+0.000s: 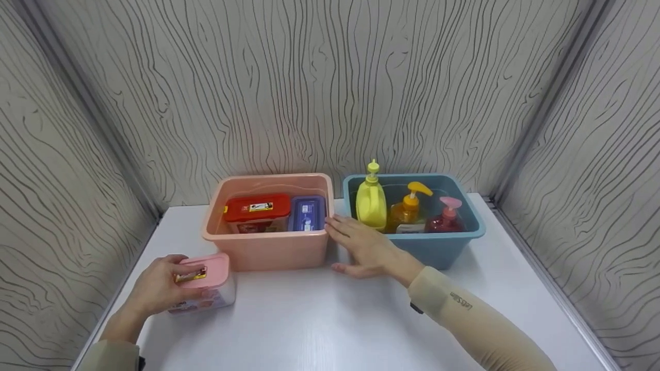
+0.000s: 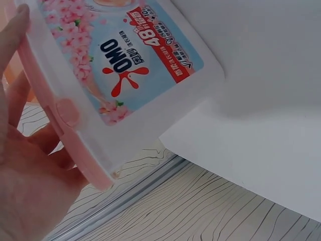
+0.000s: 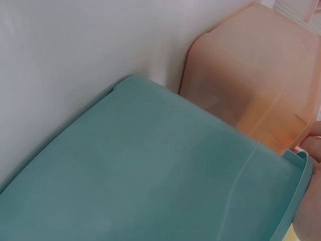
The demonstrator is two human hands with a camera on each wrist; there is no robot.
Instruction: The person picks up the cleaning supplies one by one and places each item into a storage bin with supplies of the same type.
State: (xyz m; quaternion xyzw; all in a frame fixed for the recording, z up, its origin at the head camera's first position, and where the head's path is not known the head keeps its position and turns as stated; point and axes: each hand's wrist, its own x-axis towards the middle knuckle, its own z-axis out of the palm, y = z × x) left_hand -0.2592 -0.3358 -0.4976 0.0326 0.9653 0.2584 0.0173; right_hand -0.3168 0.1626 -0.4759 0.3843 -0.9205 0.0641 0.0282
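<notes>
My left hand [image 1: 160,286] grips a white laundry-capsule box with a pink lid [image 1: 217,268], its thumb and fingers spread across the lid. In the left wrist view, the front of the box [image 2: 150,95] shows an OMO label with pink flowers. It is just in front of the pink bin [image 1: 278,252]. My right hand [image 1: 368,247] has its fingers extended, with the tips at that bin's right rim. In the right wrist view, part of this hand [image 3: 310,186] shows beside the blue-green bin [image 3: 165,165], and the pink bin [image 3: 251,75] lies beyond.
Inside the pink bin are a red-lidded box [image 1: 258,207] and a purple-lidded box [image 1: 308,214]. The blue-green bin holds a yellow bottle [image 1: 371,203], an amber pump bottle [image 1: 403,216] and a dark red pump bottle [image 1: 444,221]. Wood-patterned panels [image 1: 330,93] enclose the white table [image 1: 299,330].
</notes>
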